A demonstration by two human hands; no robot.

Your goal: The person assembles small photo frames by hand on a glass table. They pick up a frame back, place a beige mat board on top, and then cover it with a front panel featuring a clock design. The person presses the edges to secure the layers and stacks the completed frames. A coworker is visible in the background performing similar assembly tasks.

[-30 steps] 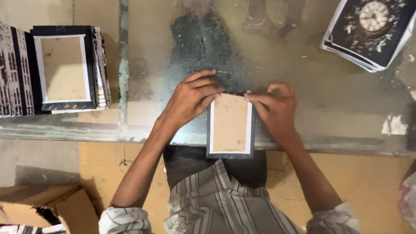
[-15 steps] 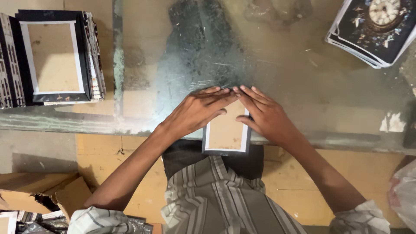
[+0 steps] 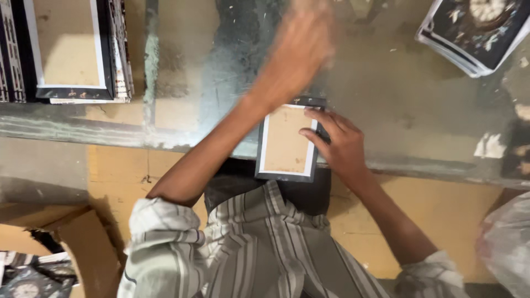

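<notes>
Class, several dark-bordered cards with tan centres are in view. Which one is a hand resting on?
The single card at the glass table's near edge: the right hand rests on it. The other tops a stack far left, untouched.

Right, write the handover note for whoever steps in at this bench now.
Left hand: raised above the glass table, blurred, holding nothing I can see.
Right hand: fingers flat on the right edge of the small frame.
The frame lies back side up at the table's near edge.
A stack of similar frames sits far left; a stack of clock-print cards far right.
</notes>
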